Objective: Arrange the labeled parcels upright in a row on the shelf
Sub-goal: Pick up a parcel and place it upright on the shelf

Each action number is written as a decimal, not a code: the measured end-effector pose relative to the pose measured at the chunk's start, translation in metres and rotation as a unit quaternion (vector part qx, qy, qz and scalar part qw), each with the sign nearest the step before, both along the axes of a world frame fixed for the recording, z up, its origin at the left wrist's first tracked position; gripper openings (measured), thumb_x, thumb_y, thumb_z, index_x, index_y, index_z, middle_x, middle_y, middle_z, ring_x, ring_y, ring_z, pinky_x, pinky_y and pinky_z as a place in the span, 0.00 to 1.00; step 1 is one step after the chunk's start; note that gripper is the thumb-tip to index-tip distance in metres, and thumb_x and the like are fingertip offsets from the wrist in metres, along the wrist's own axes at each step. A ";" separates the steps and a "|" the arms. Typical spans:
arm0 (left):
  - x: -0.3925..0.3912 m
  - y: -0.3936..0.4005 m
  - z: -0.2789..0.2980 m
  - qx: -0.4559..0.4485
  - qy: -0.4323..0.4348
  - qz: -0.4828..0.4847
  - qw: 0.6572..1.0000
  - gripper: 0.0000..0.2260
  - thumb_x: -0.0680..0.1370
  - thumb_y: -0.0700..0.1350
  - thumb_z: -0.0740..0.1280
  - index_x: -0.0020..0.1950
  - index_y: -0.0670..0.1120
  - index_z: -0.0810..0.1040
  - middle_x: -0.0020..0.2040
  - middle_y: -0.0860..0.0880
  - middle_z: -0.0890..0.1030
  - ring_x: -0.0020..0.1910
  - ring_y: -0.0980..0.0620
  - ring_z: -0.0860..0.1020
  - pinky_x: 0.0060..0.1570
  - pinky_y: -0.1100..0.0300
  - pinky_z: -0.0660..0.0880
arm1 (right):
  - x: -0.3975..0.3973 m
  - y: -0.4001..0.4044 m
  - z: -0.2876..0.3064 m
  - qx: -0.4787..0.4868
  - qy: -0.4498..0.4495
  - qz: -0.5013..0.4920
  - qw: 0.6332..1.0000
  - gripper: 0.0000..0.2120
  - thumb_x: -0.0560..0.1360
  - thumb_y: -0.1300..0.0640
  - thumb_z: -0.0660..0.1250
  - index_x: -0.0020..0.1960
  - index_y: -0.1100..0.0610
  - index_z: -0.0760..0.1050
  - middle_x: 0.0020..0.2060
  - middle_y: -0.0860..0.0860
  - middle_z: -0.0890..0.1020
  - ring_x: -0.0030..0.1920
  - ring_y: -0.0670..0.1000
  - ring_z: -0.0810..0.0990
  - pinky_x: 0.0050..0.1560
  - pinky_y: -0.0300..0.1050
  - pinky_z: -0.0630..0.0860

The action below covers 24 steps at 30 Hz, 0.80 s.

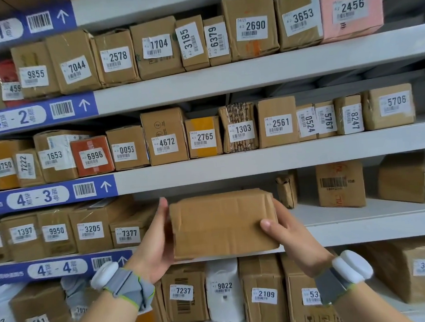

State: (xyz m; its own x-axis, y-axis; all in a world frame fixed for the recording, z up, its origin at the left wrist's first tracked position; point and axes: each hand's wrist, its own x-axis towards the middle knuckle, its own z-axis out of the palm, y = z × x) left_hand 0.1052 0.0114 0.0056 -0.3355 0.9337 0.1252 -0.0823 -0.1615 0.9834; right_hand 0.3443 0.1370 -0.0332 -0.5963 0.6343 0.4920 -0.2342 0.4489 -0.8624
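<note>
I hold a plain brown cardboard parcel (221, 223) between both hands in front of the shelf marked 4-4 (364, 227). No label shows on the face turned to me. My left hand (159, 241) presses flat against its left side, fingers pointing up. My right hand (285, 228) grips its right side, thumb across the front face. To the left stands a row of labeled parcels ending with 7377 (127, 235). The held parcel sits just right of that one, at the shelf's front edge.
Further right on the same shelf stand three parcels without numbered labels: a small one (287, 189), a barcoded box (340, 185) and a plain box (403, 178). Bare shelf lies around them. Shelves above and below hold rows of labeled parcels.
</note>
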 end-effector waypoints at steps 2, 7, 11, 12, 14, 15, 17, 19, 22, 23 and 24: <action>0.000 -0.002 -0.007 0.049 0.027 -0.038 0.998 0.35 0.65 0.74 0.64 0.62 0.52 0.79 0.59 0.42 0.82 0.57 0.43 0.80 0.53 0.45 0.77 | 0.001 0.001 0.000 -0.007 0.021 -0.014 1.000 0.38 0.65 0.35 0.67 0.72 0.48 0.67 0.61 0.48 0.81 0.61 0.46 0.81 0.55 0.37 0.78; 0.001 0.000 -0.018 0.077 0.073 -0.046 0.993 0.44 0.53 0.71 0.76 0.65 0.53 0.74 0.58 0.44 0.82 0.53 0.46 0.81 0.48 0.49 0.79 | 0.002 -0.001 0.001 -0.020 0.028 -0.022 0.999 0.42 0.63 0.31 0.69 0.72 0.48 0.67 0.61 0.49 0.81 0.58 0.45 0.82 0.56 0.40 0.79; 0.001 0.000 -0.018 0.090 0.065 -0.040 0.993 0.46 0.51 0.70 0.77 0.65 0.53 0.73 0.56 0.51 0.84 0.56 0.54 0.82 0.46 0.63 0.80 | 0.003 -0.001 -0.001 -0.023 0.025 -0.020 0.999 0.42 0.64 0.33 0.68 0.73 0.48 0.65 0.62 0.49 0.80 0.58 0.45 0.82 0.55 0.40 0.79; 0.001 0.000 -0.019 0.094 0.072 -0.039 0.992 0.46 0.52 0.70 0.77 0.66 0.53 0.72 0.57 0.52 0.84 0.57 0.55 0.81 0.47 0.65 0.79 | 0.002 -0.002 -0.001 -0.023 0.026 -0.018 0.999 0.40 0.64 0.33 0.67 0.73 0.47 0.66 0.61 0.49 0.81 0.58 0.44 0.82 0.54 0.39 0.79; 0.001 0.000 -0.021 0.094 0.075 -0.039 0.992 0.47 0.52 0.71 0.77 0.67 0.54 0.71 0.58 0.53 0.84 0.58 0.56 0.81 0.49 0.65 0.79 | 0.002 -0.004 -0.001 -0.022 0.016 -0.020 0.999 0.40 0.63 0.32 0.68 0.72 0.46 0.66 0.59 0.46 0.81 0.57 0.43 0.82 0.53 0.37 0.79; 0.001 0.000 -0.022 0.094 0.075 -0.041 0.992 0.47 0.52 0.71 0.77 0.68 0.55 0.70 0.59 0.52 0.83 0.59 0.55 0.80 0.50 0.64 0.79 | 0.002 -0.005 0.000 -0.022 0.012 -0.020 0.999 0.39 0.63 0.31 0.68 0.70 0.44 0.67 0.58 0.44 0.82 0.56 0.42 0.82 0.52 0.36 0.79; -0.001 0.000 -0.024 0.094 0.089 -0.043 0.991 0.49 0.54 0.71 0.75 0.72 0.59 0.65 0.65 0.52 0.79 0.64 0.53 0.77 0.56 0.59 0.77 | 0.003 -0.007 0.001 -0.026 0.012 -0.019 0.999 0.31 0.65 0.33 0.66 0.65 0.42 0.70 0.53 0.39 0.84 0.55 0.40 0.82 0.50 0.33 0.78; -0.002 0.000 -0.025 0.092 0.113 -0.042 0.988 0.49 0.56 0.72 0.73 0.74 0.63 0.60 0.69 0.52 0.74 0.67 0.50 0.74 0.61 0.55 0.74 | 0.004 -0.008 0.001 -0.035 0.015 -0.022 0.999 0.24 0.67 0.35 0.64 0.62 0.38 0.71 0.52 0.35 0.84 0.54 0.38 0.82 0.51 0.34 0.78; -0.003 0.002 -0.023 0.084 0.128 -0.025 0.988 0.47 0.56 0.76 0.70 0.72 0.60 0.65 0.67 0.50 0.76 0.64 0.52 0.76 0.58 0.56 0.76 | 0.006 -0.007 0.001 -0.062 0.012 -0.030 0.998 0.17 0.72 0.37 0.59 0.60 0.34 0.70 0.54 0.39 0.83 0.56 0.43 0.81 0.51 0.43 0.81; -0.003 0.003 -0.021 0.079 0.128 -0.019 0.988 0.46 0.56 0.77 0.69 0.70 0.59 0.68 0.66 0.48 0.77 0.63 0.51 0.77 0.56 0.55 0.77 | 0.006 -0.007 0.001 -0.070 0.007 -0.034 0.997 0.18 0.72 0.36 0.57 0.60 0.33 0.70 0.56 0.41 0.81 0.57 0.46 0.80 0.51 0.46 0.82; -0.003 0.004 -0.020 0.077 0.126 -0.015 0.989 0.45 0.55 0.78 0.68 0.68 0.59 0.70 0.64 0.47 0.79 0.61 0.50 0.78 0.54 0.53 0.78 | 0.007 -0.007 0.000 -0.075 0.000 -0.039 0.996 0.21 0.71 0.33 0.56 0.62 0.34 0.70 0.59 0.43 0.79 0.58 0.48 0.79 0.50 0.47 0.83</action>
State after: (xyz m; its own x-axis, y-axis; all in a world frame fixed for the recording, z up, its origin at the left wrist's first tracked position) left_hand 0.1021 0.0152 -0.0145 -0.2485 0.9062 0.3422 0.1554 -0.3114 0.9375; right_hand 0.3510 0.1300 -0.0330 -0.5430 0.7445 0.3885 -0.2040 0.3318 -0.9210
